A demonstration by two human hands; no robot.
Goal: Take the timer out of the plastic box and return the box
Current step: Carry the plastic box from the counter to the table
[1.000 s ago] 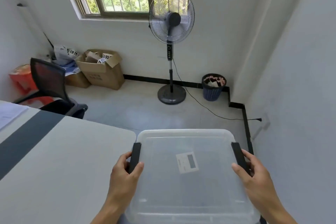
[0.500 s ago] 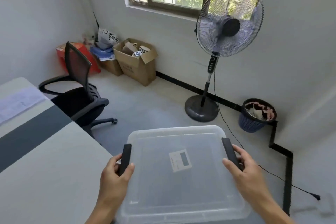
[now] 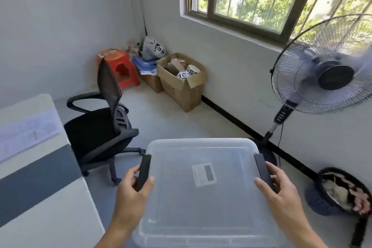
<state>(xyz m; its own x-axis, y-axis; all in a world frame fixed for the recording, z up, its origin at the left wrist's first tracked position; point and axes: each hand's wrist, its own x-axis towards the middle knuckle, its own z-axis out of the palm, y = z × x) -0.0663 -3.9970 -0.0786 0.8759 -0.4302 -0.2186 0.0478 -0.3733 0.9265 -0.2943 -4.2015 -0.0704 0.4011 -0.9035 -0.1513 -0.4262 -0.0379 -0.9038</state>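
Observation:
I carry a clear plastic box [image 3: 181, 203] with its lid on, held in the air in front of me above the floor. My left hand [image 3: 133, 191] grips the black latch on its left side. My right hand [image 3: 279, 193] grips the black latch on its right side. Through the lid a white timer [image 3: 204, 173] with a dark screen shows, lying inside the box near the middle.
A white and grey table [image 3: 36, 187] stands at the left with papers [image 3: 26, 127] on it. A black office chair [image 3: 104, 119] is beside it. Ahead are cardboard boxes [image 3: 181, 84], a red stool [image 3: 120, 68], a standing fan [image 3: 322, 70] and a dark waste basket [image 3: 338, 193].
The view has swung to the left and the box has come away from the table's edge, over the floor. Both hands keep the same grip on the latches.

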